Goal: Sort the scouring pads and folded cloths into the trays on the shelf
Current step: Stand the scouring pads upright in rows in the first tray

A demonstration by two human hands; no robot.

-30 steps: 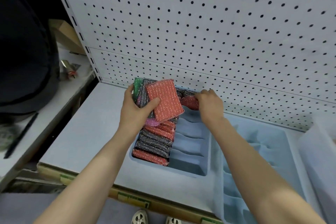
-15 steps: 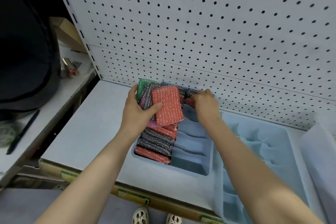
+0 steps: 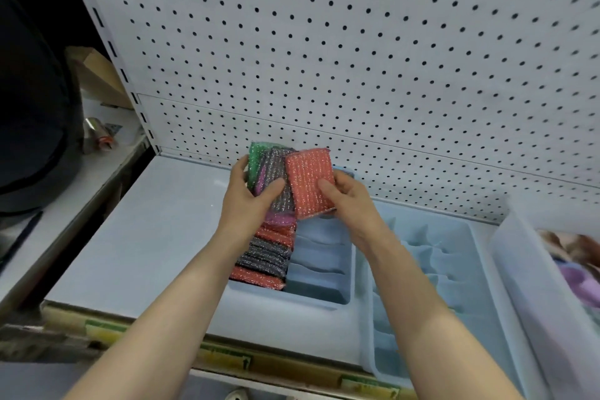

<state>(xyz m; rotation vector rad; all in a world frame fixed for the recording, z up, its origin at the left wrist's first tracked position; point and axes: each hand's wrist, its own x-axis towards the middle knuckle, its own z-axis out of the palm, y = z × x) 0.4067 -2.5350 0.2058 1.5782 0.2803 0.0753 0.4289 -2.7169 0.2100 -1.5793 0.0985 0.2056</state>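
Left hand (image 3: 251, 201) grips a fanned stack of scouring pads (image 3: 269, 172), green, purple and grey glitter weave, thumb across the front, fingers curled behind the green one at 9 o'clock of the stack. Right hand (image 3: 349, 201) pinches the red scouring pad (image 3: 310, 183), thumb on its face, fingers under its 3 o'clock edge. Red pad overlaps the stack on its 3 o'clock side and touches it; both are held above the far end of the left tray (image 3: 319, 297).

Left tray: pale blue, two columns. Its 9 o'clock column holds a row of pads (image 3: 264, 256) on edge, red, grey, dark, red toward the near rim. Its 3 o'clock column shows bare dividers.

Second tray (image 3: 454, 269) just beside it at 3 o'clock, same blue, compartments bare as far as visible. Clear bin (image 3: 532, 276) at far 3 o'clock, contents blurred, something purple inside.

Trays sit on a pale shelf (image 3: 146, 230). White pegboard (image 3: 357, 58) rises at 12 o'clock.
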